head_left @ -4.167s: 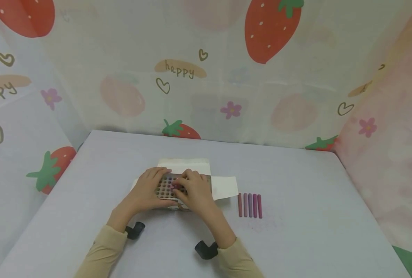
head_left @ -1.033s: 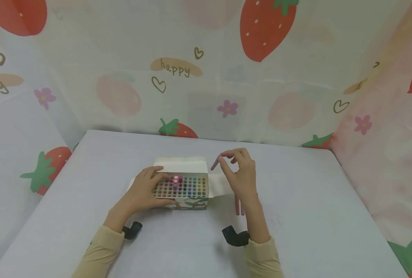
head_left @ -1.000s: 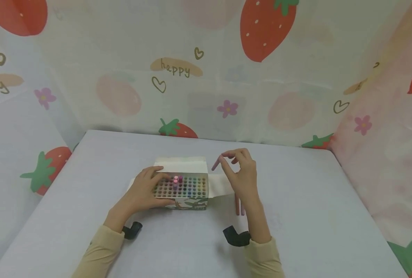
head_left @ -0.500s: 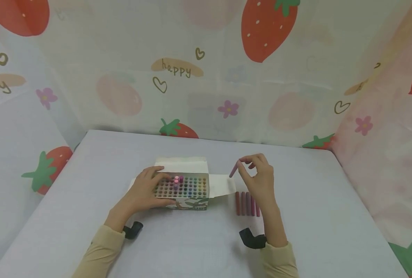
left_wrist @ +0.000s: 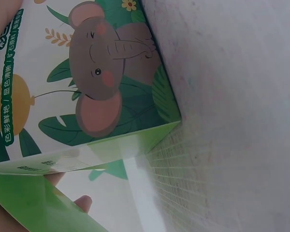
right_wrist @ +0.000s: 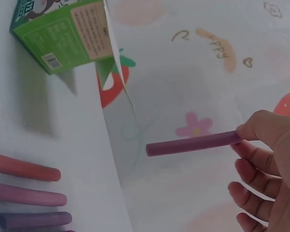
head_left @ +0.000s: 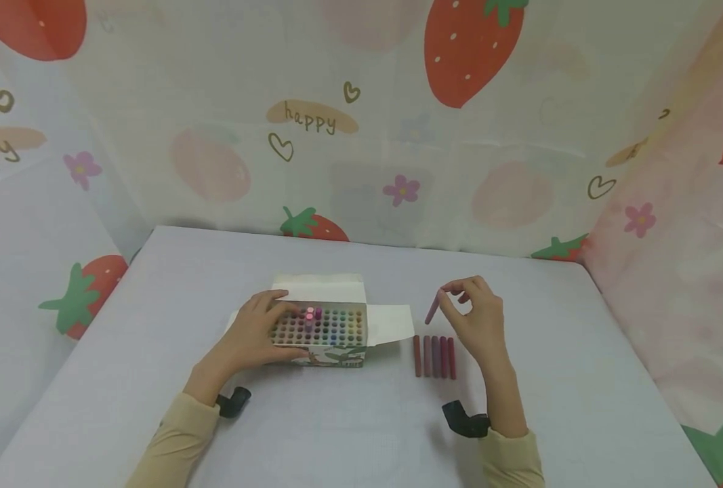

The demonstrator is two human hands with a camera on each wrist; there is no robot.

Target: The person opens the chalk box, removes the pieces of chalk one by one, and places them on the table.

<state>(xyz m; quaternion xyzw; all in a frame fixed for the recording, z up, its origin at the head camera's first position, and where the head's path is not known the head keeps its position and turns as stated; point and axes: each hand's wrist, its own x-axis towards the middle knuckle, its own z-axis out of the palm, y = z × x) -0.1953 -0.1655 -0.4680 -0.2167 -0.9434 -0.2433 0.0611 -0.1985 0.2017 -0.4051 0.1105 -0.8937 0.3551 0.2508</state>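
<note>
Away from the box (head_left: 349, 357) swings the right hand (head_left: 483, 325), out past the side flap (head_left: 390, 324) it hung over half a second ago; it carries a purple stick (right_wrist: 193, 144), pinched by its upper end between thumb and fingertip, tilted, its lower end free in the air; the left hand (head_left: 248, 332) has stayed put, thumb at the front edge, fingers reaching over the top, keeping hold of the box; from where I stand it hides part of the grid.

Five loose sticks (head_left: 436, 357), brownish red through mauve to magenta, lie side by side on the pale table (head_left: 312, 434), just to the right of the side flap; the held one hangs near their far ends, apart from them; so, as I judge it, five are out and lined up, and another is out but not yet set down; inside the box a few pink and purple tips (head_left: 309, 317) seem to stand higher than their neighbours; the other places show many colours, too small for me to tell filled from vacant, so I cannot count what is left.
</note>
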